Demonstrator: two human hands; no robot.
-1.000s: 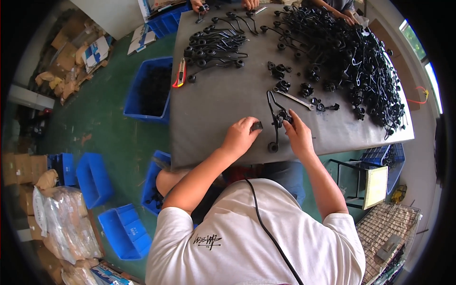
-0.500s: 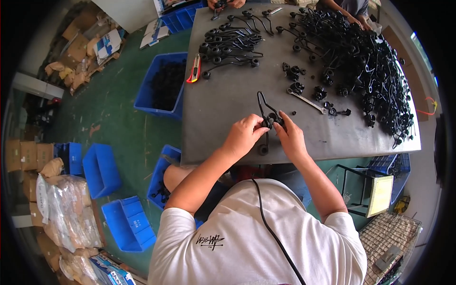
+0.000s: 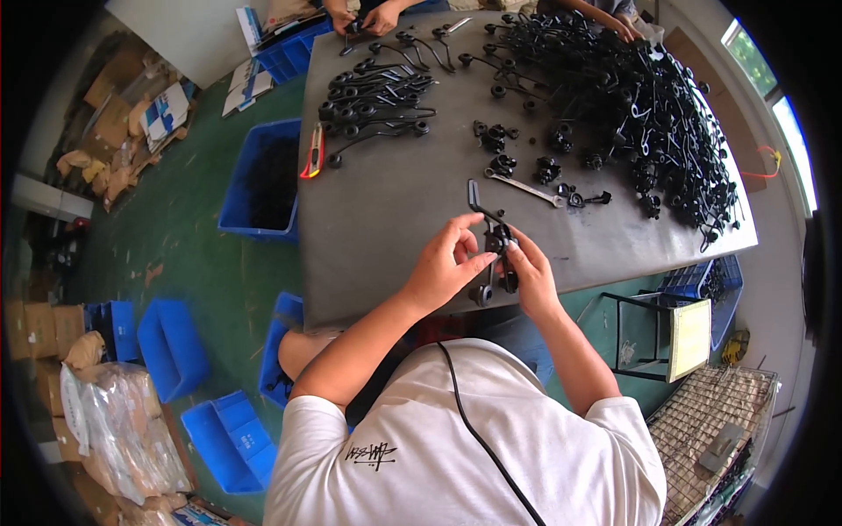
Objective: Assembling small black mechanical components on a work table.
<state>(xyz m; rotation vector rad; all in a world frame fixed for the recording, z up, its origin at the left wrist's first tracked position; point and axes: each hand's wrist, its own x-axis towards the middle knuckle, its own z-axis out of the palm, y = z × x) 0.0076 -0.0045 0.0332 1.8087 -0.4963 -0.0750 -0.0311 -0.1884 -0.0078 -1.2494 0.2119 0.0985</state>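
Observation:
Over the near edge of the table, both hands work on a black bent metal rod [image 3: 476, 197] with a looped upper end and a round end piece below. A dark bracket-like fitting [image 3: 498, 238] sits at its middle. My right hand [image 3: 532, 273] grips the fitting and rod between thumb and fingers from the right. My left hand [image 3: 443, 270] has curled fingers, its thumb and index fingertip against the assembly from the left. Fingers hide part of the fitting. Beyond the hands lie a combination wrench [image 3: 526, 188] and several small black fittings [image 3: 548, 169].
A big pile of black rods [image 3: 649, 114] covers the table's right side; a sorted row [image 3: 377, 96] lies far left, near a red-yellow utility knife [image 3: 313, 153]. Co-workers' hands [image 3: 379, 17] show at the far edge. Blue bins [image 3: 259, 180] stand left; a stool [image 3: 688, 337] stands right.
The view has shifted, so the table sits further left. The rod's looped end has turned to a narrower angle in my hands, and my left fingers have loosened slightly.

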